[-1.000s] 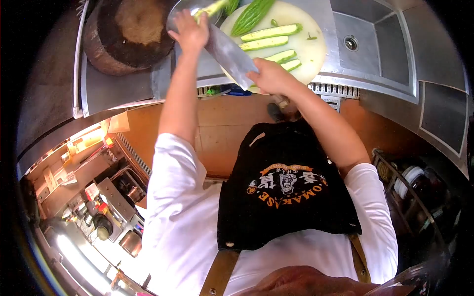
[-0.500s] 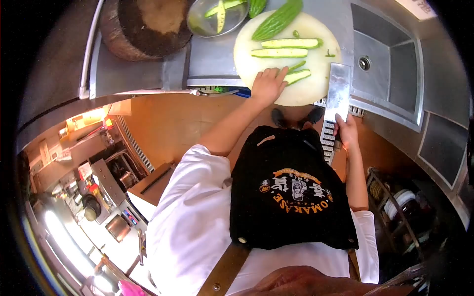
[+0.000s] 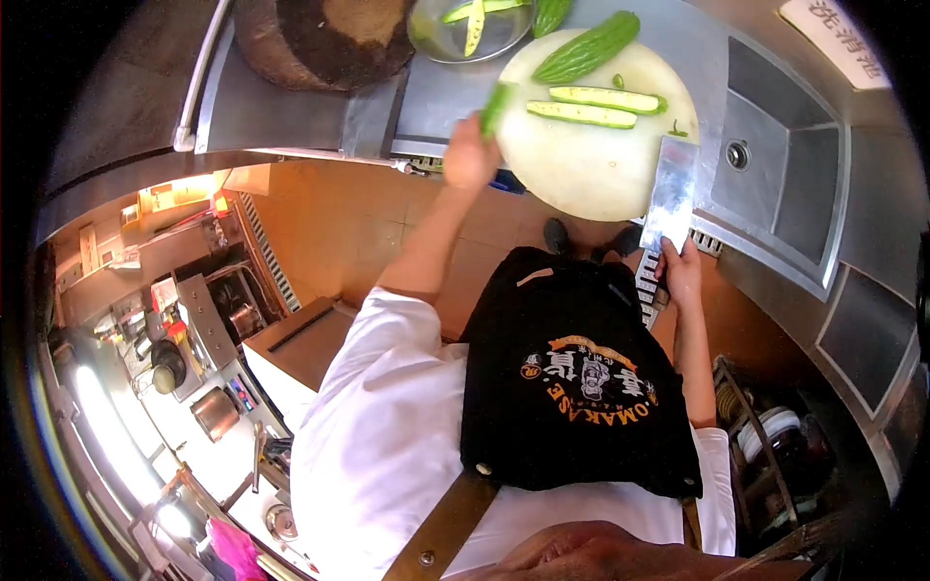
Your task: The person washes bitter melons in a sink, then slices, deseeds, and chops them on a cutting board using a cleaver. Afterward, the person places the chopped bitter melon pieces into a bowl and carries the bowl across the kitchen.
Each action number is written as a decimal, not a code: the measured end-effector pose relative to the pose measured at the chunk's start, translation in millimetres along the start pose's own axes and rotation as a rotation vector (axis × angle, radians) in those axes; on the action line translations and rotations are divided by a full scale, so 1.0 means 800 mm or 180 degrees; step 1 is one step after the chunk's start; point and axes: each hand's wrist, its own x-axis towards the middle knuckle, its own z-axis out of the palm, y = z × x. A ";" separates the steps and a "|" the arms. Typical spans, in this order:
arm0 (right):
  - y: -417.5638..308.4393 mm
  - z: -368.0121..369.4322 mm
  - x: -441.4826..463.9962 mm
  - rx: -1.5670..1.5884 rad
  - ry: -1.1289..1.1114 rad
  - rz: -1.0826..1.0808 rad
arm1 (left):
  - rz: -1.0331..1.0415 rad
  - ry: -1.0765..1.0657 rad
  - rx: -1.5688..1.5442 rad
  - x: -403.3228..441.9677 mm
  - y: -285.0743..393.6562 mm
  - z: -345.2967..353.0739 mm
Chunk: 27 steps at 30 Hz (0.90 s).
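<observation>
My left hand (image 3: 472,155), left of the round cutting board (image 3: 581,179), is closed around a green melon piece (image 3: 498,108), blurred by motion. In my right hand (image 3: 681,271) is the handle of a cleaver (image 3: 671,189); its broad blade lies over the board's right edge. Two long cut strips of bitter melon (image 3: 581,114), pale inside, rest on the board. Behind them lies a whole, ridged bitter melon (image 3: 587,48). Small green trimmings (image 3: 618,81) are near the strips. A metal bowl (image 3: 441,44) at the back left holds cut pieces.
A thick wooden chopping block (image 3: 291,48) stands at the far left of the steel counter (image 3: 436,107). Another green melon (image 3: 550,14) lies beside the bowl. To the right is a steel sink (image 3: 775,165) with a drain. Several kitchen items are on the left behind me.
My left hand has lifted the cut pieces off the board and moved left with them, toward the bowl. The cleaver stays in my right hand at the board's right edge.
</observation>
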 end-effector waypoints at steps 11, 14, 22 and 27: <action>0.005 -0.001 0.013 -0.0195 -0.0158 0.0165 | 0.2042 -0.0132 -0.0468 0.074 0.102 0.020; -0.009 0.006 0.015 -0.0259 -0.0046 0.0157 | 0.2546 -0.0599 -0.0646 0.101 0.145 0.080; -0.023 -0.005 -0.012 -0.0703 -0.0112 0.0099 | 0.2302 -0.1008 -0.0249 0.037 0.098 0.055; -0.062 -0.009 -0.043 -0.2754 -0.0578 -0.0366 | 0.1712 -0.0680 0.0073 0.004 0.073 0.044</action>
